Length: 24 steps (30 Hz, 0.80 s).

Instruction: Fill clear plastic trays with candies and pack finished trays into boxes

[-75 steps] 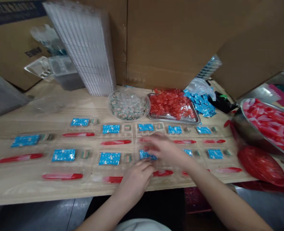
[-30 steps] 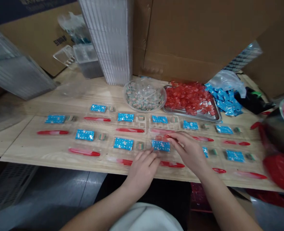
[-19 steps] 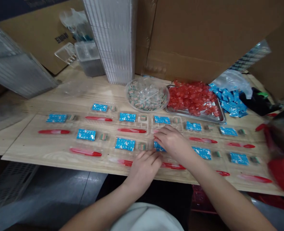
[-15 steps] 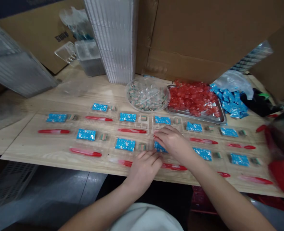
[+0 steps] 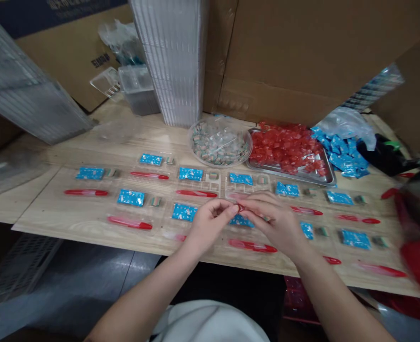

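My left hand (image 5: 213, 219) and my right hand (image 5: 276, 219) meet over the middle of the table, thumbs and fingers pinched on a small red piece (image 5: 241, 208). Its kind is mostly hidden by the fingertips. Just beneath them lies a blue printed packet (image 5: 242, 221) in a clear plastic tray. Closer to the table's front edge is a red pen-shaped item (image 5: 252, 246). Beyond my right hand another clear tray (image 5: 247, 190) holds a blue packet (image 5: 241, 179) and a small striped block (image 5: 262, 179).
Similar filled trays spread in two rows. Behind them are a round clear tub (image 5: 220, 142) of striped blocks, a metal tray (image 5: 327, 179) heaped with red wrapped pieces (image 5: 284, 145), and a blue packet pile (image 5: 345, 152). Tall stacks of plastic trays (image 5: 170, 61) stand at the back.
Both hands have lifted and come together, fingertip to fingertip, on the small red piece. Before, they were apart, low over the trays, the right hand with something red at its fingertips.
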Tool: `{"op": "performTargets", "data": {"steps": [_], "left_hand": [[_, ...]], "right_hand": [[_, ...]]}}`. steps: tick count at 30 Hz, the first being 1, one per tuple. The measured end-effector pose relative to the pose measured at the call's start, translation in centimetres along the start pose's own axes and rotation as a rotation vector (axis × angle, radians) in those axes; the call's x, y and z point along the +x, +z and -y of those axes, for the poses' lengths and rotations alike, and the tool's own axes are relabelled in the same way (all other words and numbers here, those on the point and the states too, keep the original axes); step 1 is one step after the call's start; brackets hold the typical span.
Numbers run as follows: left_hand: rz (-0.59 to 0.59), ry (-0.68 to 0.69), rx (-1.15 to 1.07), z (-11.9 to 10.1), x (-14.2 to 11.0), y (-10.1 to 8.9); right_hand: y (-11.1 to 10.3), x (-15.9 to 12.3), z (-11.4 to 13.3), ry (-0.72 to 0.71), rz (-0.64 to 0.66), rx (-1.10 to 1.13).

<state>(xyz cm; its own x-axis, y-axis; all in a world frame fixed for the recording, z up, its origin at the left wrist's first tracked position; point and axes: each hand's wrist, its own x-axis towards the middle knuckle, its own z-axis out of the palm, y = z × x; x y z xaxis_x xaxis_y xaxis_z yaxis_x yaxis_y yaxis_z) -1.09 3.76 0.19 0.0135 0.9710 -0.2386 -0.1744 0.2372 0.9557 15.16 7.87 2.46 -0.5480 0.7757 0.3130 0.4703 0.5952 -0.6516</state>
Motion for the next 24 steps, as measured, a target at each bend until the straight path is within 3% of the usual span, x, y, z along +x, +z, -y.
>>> {"op": "performTargets", "data": {"steps": [2, 4, 7, 9, 10, 12, 15, 18, 24], "left_hand": [[0.037, -0.078, -0.127, -0.1, 0.2, 0.3], [0.023, -0.063, -0.124, 0.0, -0.1, 0.4], [-0.149, 0.193, 0.206, 0.6, -1.2, 0.2], [-0.228, 0.369, 0.496, 1.3, -2.0, -0.1], [-0.197, 0.428, 0.626, 1.7, -2.5, -0.3], [-0.022, 0.508, 0.858, 2.7, -3.2, -0.5], [0.191, 0.604, 1.139, 4.0, -3.6, -0.5], [0.221, 0.651, 1.252, 4.7, -3.5, -0.5], [0.269, 0.581, 1.243, 4.1, -3.0, -0.4]], "right_hand": [[0.1, -0.3, 0.3, 0.02, -0.021, 0.006], [0.0, -0.6, 0.5, 0.105, -0.002, 0.058], [-0.2, -0.7, 0.2, 0.244, 0.085, 0.155], [-0.1, -0.4, -0.3, 0.243, 0.066, 0.084], [0.1, -0.2, -0.5, 0.21, 0.038, 0.0], [0.6, 0.2, -1.0, 0.096, 0.031, -0.198], [1.8, 1.0, -1.2, -0.068, 0.186, -0.444], [2.6, 1.7, -0.9, -0.131, 0.295, -0.569], [2.7, 2.4, -1.5, -0.055, 0.319, -0.54]]}}
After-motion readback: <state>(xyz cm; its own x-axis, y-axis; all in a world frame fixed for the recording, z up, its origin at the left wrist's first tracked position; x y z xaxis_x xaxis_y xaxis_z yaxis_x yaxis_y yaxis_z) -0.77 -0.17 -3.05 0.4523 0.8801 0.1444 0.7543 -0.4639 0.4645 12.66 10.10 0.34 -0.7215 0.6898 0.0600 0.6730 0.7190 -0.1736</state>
